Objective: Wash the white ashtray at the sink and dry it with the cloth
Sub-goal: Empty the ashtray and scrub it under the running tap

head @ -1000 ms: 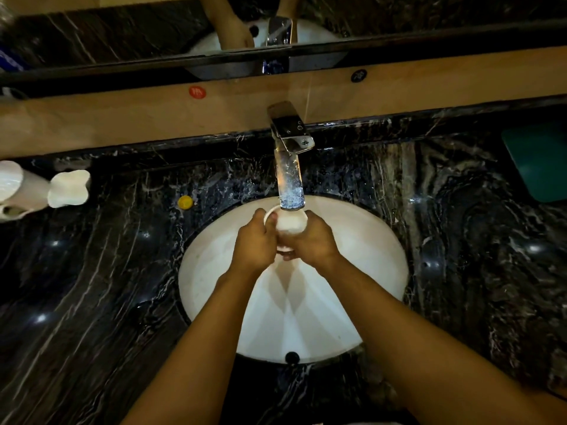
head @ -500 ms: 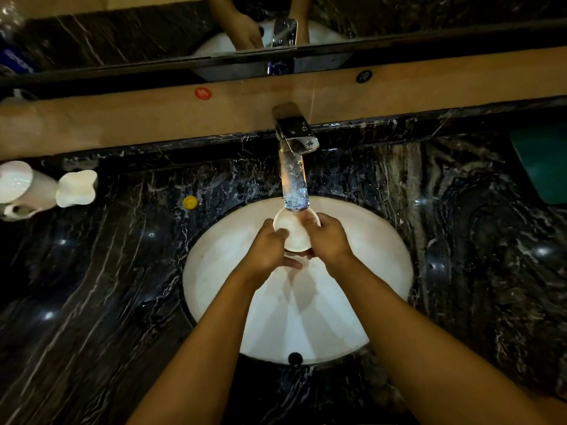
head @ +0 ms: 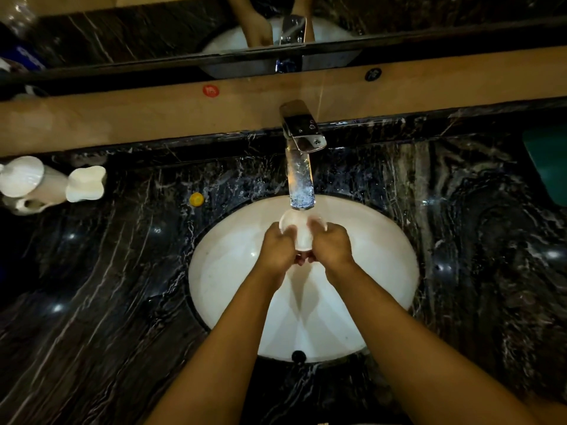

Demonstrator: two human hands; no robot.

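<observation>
The dark veined marble bench (head: 92, 302) spreads out on every side of both hands. Set into it, directly beneath the hands, is the oval white sink (head: 221, 271), its small dark drain hole (head: 297, 354) on the near wall, below the wrists. Beyond the hands a tan ledge (head: 122, 118) runs across under a mirror (head: 122, 35) that reflects the arms and tap. The chrome tap (head: 302, 154) stands just past the fingertips, its spout end right above them. Far to the right of the right hand a green thing (head: 549, 164) shows at the frame edge; too little of it shows to tell what it is. Far to the left of the left hand stand 2 white ceramic pieces (head: 46, 182), and nearer, a small yellow cap (head: 196, 199) lies on the bench.

The left hand (head: 277, 246) and right hand (head: 333, 245) are closed side by side around the white ashtray (head: 299, 231), fingers curled under it and thumbs over its rim. The ashtray sits between them, tilted, its far edge just under the spout and blurred, above the sink bowl and clear of its wall.
</observation>
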